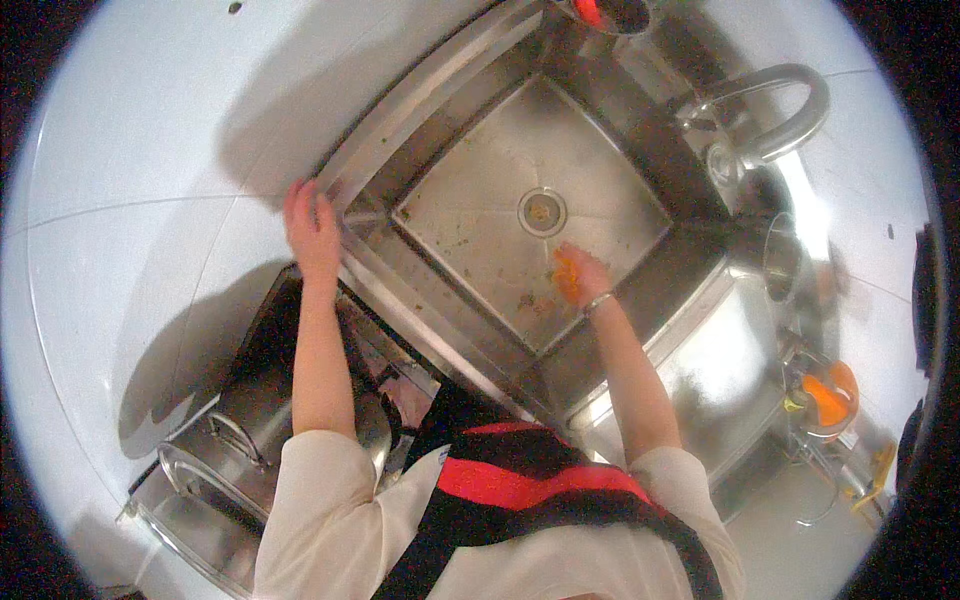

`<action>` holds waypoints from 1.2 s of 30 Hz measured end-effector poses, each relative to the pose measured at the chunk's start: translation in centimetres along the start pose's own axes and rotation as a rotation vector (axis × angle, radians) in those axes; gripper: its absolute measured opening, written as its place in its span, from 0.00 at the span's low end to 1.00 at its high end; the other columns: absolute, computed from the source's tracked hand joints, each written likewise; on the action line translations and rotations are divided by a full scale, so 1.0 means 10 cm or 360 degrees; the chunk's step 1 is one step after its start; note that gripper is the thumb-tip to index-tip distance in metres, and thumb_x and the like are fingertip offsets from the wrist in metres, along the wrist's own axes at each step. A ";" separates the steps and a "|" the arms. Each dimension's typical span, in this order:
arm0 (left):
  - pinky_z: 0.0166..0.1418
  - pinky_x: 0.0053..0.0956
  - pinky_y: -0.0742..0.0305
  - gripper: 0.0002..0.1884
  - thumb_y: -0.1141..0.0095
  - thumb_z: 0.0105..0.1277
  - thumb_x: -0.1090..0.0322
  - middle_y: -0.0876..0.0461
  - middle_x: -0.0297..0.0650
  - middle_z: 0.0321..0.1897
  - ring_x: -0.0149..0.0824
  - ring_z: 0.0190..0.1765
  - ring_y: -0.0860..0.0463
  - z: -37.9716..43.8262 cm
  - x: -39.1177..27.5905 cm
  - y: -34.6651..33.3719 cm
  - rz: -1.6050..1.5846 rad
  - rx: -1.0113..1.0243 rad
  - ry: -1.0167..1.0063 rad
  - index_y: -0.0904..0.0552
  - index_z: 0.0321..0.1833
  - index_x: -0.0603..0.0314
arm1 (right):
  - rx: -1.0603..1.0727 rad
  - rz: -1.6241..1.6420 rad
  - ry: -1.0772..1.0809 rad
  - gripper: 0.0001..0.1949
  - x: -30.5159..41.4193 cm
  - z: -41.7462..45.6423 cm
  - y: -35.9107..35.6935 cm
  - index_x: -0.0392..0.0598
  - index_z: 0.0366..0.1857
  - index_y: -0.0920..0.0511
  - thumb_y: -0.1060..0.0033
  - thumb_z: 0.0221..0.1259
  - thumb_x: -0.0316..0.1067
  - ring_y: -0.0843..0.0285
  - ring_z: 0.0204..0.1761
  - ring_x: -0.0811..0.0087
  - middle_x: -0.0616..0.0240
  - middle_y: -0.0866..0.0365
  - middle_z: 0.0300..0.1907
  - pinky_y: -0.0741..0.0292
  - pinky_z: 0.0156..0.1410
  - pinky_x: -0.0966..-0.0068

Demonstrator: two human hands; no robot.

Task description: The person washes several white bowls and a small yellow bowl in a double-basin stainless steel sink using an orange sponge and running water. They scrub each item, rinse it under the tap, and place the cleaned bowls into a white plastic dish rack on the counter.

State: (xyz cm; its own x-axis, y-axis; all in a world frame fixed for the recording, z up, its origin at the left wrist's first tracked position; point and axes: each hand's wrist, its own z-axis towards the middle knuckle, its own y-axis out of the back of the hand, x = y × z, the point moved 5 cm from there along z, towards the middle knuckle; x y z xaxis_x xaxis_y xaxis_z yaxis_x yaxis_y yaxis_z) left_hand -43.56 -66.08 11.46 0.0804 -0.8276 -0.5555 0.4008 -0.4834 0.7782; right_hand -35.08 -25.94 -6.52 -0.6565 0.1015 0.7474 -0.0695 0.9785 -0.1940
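Before me is a large stainless steel sink (480, 172) with a round drain strainer (542, 212) in its floor; yellowish bits lie in the strainer. My left hand (309, 231) rests at the sink's left outer corner, fingers slightly apart, holding nothing visible. Inside the basin, just below the drain, my right hand (581, 276) is closed around orange food scraps (568, 276), which show at its fingers. Small brown and green scraps (534, 304) are scattered over the basin floor, mostly on the near side.
A curved metal faucet (814, 112) stands at the upper right. Right of the basin are a steel drainboard (720, 360) and a container with orange items (829, 397). Lidded steel pots or pans with handles (232, 439) are at lower left. A white tiled wall (135, 120) runs along the left.
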 end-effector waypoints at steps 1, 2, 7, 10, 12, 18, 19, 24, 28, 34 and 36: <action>0.59 0.37 0.40 0.17 0.54 0.59 0.65 0.34 0.51 0.54 0.49 0.57 0.36 0.01 0.15 0.03 0.0159 -0.0001 -0.0027 0.30 0.51 0.63 | -0.0042 -0.0508 0.0164 0.11 0.09 0.00 0.01 0.52 0.34 0.26 0.44 0.46 0.40 0.26 0.34 0.63 0.64 0.24 0.31 0.29 0.37 0.67; 0.60 0.37 0.42 0.18 0.54 0.59 0.65 0.36 0.52 0.54 0.50 0.58 0.37 0.00 0.28 0.02 0.0101 0.0068 0.0059 0.31 0.52 0.63 | -0.0129 -0.1019 0.0315 0.11 0.18 -0.01 0.01 0.52 0.34 0.25 0.44 0.44 0.37 0.26 0.34 0.62 0.63 0.24 0.31 0.29 0.37 0.67; 0.63 0.40 0.48 0.22 0.54 0.58 0.65 0.40 0.52 0.56 0.52 0.60 0.43 -0.23 0.18 -0.19 0.0517 0.0008 -0.0191 0.35 0.56 0.64 | -0.0371 -0.2334 0.0298 0.14 0.18 0.00 0.10 0.53 0.39 0.25 0.46 0.44 0.35 0.26 0.35 0.61 0.62 0.24 0.33 0.29 0.38 0.66; 0.63 0.40 0.49 0.23 0.54 0.58 0.65 0.40 0.52 0.57 0.51 0.60 0.43 -0.25 0.27 -0.18 0.0198 0.0026 -0.0054 0.36 0.57 0.62 | -0.0311 -0.0278 -0.0161 0.11 0.13 -0.17 0.10 0.49 0.37 0.26 0.53 0.54 0.41 0.26 0.27 0.68 0.66 0.24 0.27 0.29 0.31 0.72; 0.63 0.40 0.48 0.23 0.54 0.58 0.65 0.41 0.53 0.57 0.51 0.59 0.43 -0.25 0.18 -0.21 0.0181 0.0052 -0.0093 0.36 0.57 0.61 | -0.0299 0.0317 -0.0184 0.12 0.06 -0.25 0.22 0.43 0.36 0.28 0.52 0.56 0.40 0.27 0.26 0.73 0.69 0.26 0.27 0.29 0.31 0.77; 0.62 0.40 0.47 0.22 0.55 0.59 0.63 0.36 0.54 0.54 0.51 0.58 0.40 -0.22 0.13 -0.17 0.0325 0.0007 -0.0170 0.35 0.56 0.65 | -0.0207 0.0697 0.0200 0.16 0.75 -0.79 0.25 0.41 0.41 0.29 0.42 0.46 0.30 0.25 0.31 0.74 0.66 0.24 0.32 0.27 0.35 0.78; 0.62 0.40 0.47 0.22 0.55 0.59 0.64 0.38 0.54 0.55 0.52 0.58 0.41 -0.20 0.13 -0.17 0.0341 0.0032 -0.0136 0.36 0.56 0.64 | -0.0256 0.0597 0.0190 0.16 0.85 -0.89 0.28 0.42 0.42 0.29 0.42 0.46 0.29 0.25 0.32 0.74 0.66 0.24 0.33 0.27 0.36 0.78; 0.62 0.40 0.47 0.23 0.57 0.58 0.66 0.40 0.55 0.56 0.52 0.59 0.43 -0.15 0.12 -0.19 0.0315 0.0175 -0.0105 0.37 0.58 0.62 | -0.0514 0.0439 0.0266 0.15 0.77 -1.20 0.81 0.43 0.43 0.29 0.45 0.50 0.33 0.24 0.36 0.71 0.64 0.24 0.37 0.26 0.38 0.75; 0.62 0.41 0.47 0.23 0.58 0.59 0.64 0.40 0.56 0.56 0.53 0.59 0.43 -0.13 0.25 -0.22 0.0348 0.0167 0.0022 0.38 0.59 0.62 | -0.0506 0.1038 0.0488 0.23 1.22 -1.56 1.15 0.43 0.40 0.27 0.50 0.53 0.55 0.22 0.35 0.66 0.64 0.22 0.36 0.25 0.36 0.74; 0.60 0.43 0.45 0.24 0.59 0.60 0.61 0.40 0.55 0.56 0.53 0.58 0.41 -0.13 0.20 -0.16 0.0440 0.0209 -0.0126 0.39 0.59 0.60 | -0.0626 0.1320 0.0536 0.28 1.40 -1.65 1.96 0.42 0.36 0.27 0.48 0.47 0.61 0.23 0.27 0.66 0.60 0.22 0.30 0.26 0.29 0.73; 0.59 0.44 0.44 0.24 0.60 0.61 0.60 0.40 0.55 0.56 0.53 0.58 0.41 -0.12 0.21 -0.22 0.0564 0.0225 -0.0109 0.39 0.60 0.59 | -0.0931 0.1225 0.0466 0.26 1.28 -1.57 2.25 0.41 0.35 0.28 0.48 0.49 0.58 0.24 0.26 0.65 0.60 0.23 0.29 0.26 0.29 0.72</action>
State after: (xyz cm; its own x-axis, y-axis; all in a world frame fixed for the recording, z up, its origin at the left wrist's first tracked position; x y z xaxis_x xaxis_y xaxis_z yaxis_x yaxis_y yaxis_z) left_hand -43.18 -66.39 8.28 0.1281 -0.9653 -0.2276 0.2292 -0.1945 0.9537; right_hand -33.23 0.17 8.69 -0.1523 0.7055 0.6921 0.7263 0.5548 -0.4058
